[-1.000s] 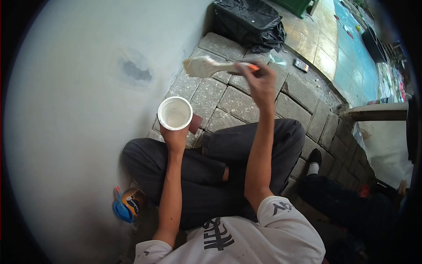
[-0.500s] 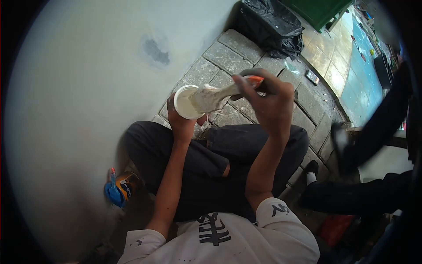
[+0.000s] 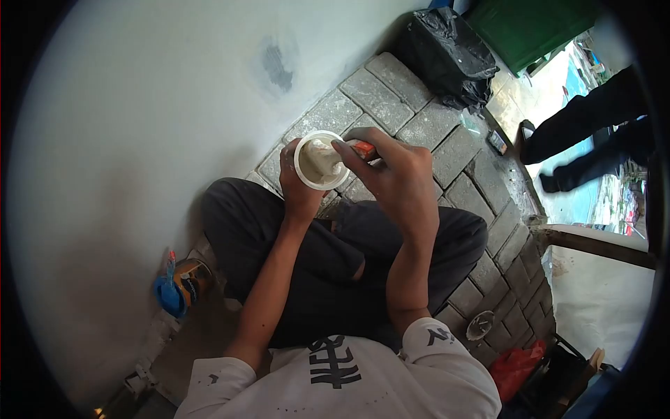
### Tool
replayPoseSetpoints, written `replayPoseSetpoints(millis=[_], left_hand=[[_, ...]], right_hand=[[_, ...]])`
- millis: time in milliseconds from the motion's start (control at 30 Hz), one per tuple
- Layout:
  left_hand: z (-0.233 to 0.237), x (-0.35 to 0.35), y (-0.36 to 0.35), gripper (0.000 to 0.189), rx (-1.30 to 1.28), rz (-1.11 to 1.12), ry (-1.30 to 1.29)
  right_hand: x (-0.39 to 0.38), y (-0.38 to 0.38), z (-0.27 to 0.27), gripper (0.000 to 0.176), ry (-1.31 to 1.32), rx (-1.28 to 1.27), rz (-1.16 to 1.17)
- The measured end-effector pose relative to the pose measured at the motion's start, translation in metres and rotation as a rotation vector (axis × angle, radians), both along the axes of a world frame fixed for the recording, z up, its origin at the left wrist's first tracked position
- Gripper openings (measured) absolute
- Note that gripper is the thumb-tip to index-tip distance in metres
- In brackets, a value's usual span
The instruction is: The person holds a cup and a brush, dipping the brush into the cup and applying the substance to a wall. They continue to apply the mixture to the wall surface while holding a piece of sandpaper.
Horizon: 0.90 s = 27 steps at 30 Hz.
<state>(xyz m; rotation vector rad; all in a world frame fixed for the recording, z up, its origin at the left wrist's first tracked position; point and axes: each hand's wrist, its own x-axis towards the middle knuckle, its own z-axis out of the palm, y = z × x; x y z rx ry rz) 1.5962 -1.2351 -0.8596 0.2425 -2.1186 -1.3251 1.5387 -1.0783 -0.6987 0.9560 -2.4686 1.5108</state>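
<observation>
My left hand (image 3: 296, 183) is wrapped round a white plastic cup (image 3: 303, 174) with pale, creamy paint inside. In my right hand (image 3: 396, 171) is a paintbrush (image 3: 363, 149) with an orange-red handle end, gripped between thumb and fingers. The brush's paint-coated head dips into the cup, so its bristle tips are hidden. Both hands are over my crossed legs, close to a pale wall (image 3: 174, 105) that carries a grey patch (image 3: 277, 66).
Grey paving bricks (image 3: 377, 98) cover the ground. A black bag-lined bin (image 3: 450, 59) stands ahead beside a green container (image 3: 523, 28). Left of me sits an orange tin with blue on it (image 3: 192, 279). A person's dark-trousered legs (image 3: 586, 126) are at right, above a red bag (image 3: 515, 366).
My right hand has moved left and lowered the brush into the cup. The other person's legs have moved farther off, toward the upper right. My view has shifted slightly.
</observation>
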Motion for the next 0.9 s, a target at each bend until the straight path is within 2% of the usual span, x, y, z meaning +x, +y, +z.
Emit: replayPoseSetpoints(millis=[267,367,433,667,767,833,867,900], left_hand=[[0.002,0.001,0.001,0.075,-0.008,0.023,0.015],[0.002,0.000,0.000,0.072,-0.049,0.032,0.023],[0.004,-0.002,0.001,0.069,-0.162,0.068,0.004],[0.008,-0.001,0.005,0.065,-0.203,0.076,0.010],[0.006,-0.001,0.000,0.062,-0.184,0.067,0.000],[0.011,-0.003,0.003,0.062,-0.140,0.072,0.010],[0.011,-0.004,0.004,0.062,-0.050,0.081,0.026],[0.011,-0.005,0.005,0.061,0.041,0.090,0.042]], right_hand=[[0.008,-0.005,0.003,0.019,0.022,0.018,-0.008],[0.010,-0.008,0.002,0.019,-0.002,0.049,-0.042],[0.009,-0.010,-0.007,0.020,0.128,0.072,-0.027],[0.005,-0.004,-0.006,0.018,0.097,0.084,-0.044],[-0.006,0.007,-0.005,0.018,-0.049,-0.007,-0.052],[-0.018,0.017,-0.012,0.020,-0.130,-0.165,-0.142],[-0.023,0.023,-0.013,0.023,-0.239,-0.251,-0.144],[-0.027,0.027,-0.014,0.023,-0.239,-0.249,-0.142]])
